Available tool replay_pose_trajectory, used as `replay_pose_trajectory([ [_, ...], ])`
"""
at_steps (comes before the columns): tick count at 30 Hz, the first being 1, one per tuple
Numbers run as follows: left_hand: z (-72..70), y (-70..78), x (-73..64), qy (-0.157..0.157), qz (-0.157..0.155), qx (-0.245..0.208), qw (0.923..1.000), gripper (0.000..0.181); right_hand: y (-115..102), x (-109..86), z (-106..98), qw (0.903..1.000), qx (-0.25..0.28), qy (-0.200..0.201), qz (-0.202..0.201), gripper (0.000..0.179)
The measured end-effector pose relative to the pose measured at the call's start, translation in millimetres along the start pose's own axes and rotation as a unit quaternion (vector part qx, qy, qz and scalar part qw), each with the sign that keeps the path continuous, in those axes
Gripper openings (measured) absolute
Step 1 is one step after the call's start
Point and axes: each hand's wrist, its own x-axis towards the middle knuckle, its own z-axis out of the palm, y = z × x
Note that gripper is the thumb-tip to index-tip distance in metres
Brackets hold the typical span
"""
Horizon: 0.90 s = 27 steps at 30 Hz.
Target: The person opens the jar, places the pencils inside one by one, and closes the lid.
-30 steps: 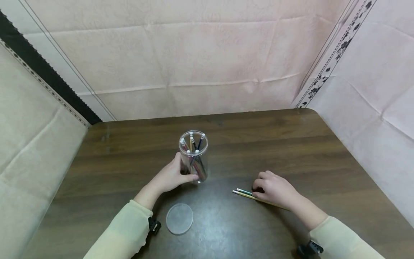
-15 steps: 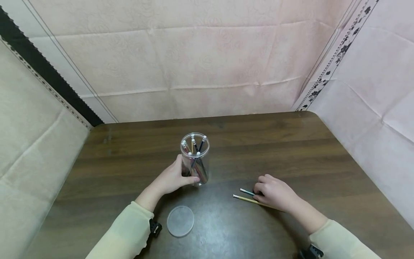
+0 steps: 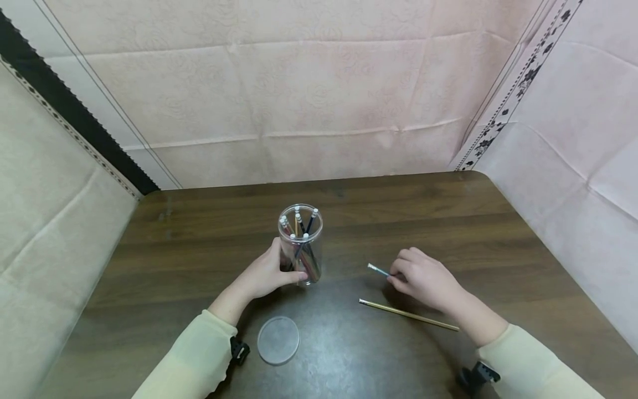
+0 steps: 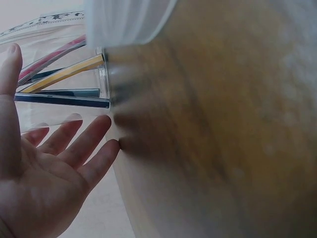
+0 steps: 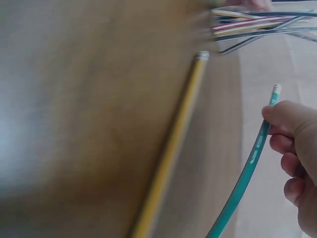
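Observation:
My left hand (image 3: 266,272) holds a tall clear plastic jar (image 3: 315,252) that stands upright on the table, thumb on the near side and fingers round the far side. Several pencils (image 3: 310,219) lean in the jar, eraser ends up; in the left wrist view a yellow pencil (image 4: 69,73) shows through its wall. My right hand (image 3: 423,280) pinches a green pencil (image 5: 252,156) between thumb and forefinger near its eraser end, tilted above the table. A yellow pencil (image 3: 406,314) lies on the table below the right hand.
A round clear lid (image 3: 278,341) lies flat on the brown wooden table (image 3: 349,354), in front of the jar and by the left wrist. Pale patterned cloth (image 3: 319,111) hangs behind the table and along both sides.
My right hand has lifted the green pencil off the table and away from the yellow one, which stays lying there. The left hand and the jar keep their place.

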Motion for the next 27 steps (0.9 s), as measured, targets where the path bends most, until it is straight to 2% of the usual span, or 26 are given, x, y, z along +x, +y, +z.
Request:
replay_pose_trajectory([
  [8,-1.3,0.9,-0.4,0.002,-0.002,0.006,1.0,0.077,-11,40.2,-25,0.9948,0.073,0.022,0.068,0.012],
  [13,0.8,0.6,0.0,0.001,-0.003,-0.002,1.0,0.076,-23,71.0,-36,0.9867,0.126,0.066,0.079,0.01],
  [16,2.2,0.6,0.9,0.001,-0.001,-0.007,1.0,0.075,-31,89.8,-44,0.9775,0.164,0.102,0.084,0.009],
  [19,2.4,0.7,1.1,0.003,-0.002,-0.006,1.0,0.077,-40,108.0,-53,0.9575,0.224,0.148,0.107,0.008],
  [22,2.0,1.0,0.8,0.004,-0.003,-0.002,1.0,0.078,-48,125.2,-60,0.9275,0.282,0.198,0.144,0.005],
  [25,1.0,1.5,-0.2,0.005,-0.004,0.001,1.0,0.077,-55,140.9,-66,0.8924,0.335,0.247,0.175,0.004],
  [27,0.3,1.4,-0.8,0.006,-0.005,0.001,1.0,0.076,-58,150.4,-68,0.8617,0.378,0.28,0.19,0.005],
])
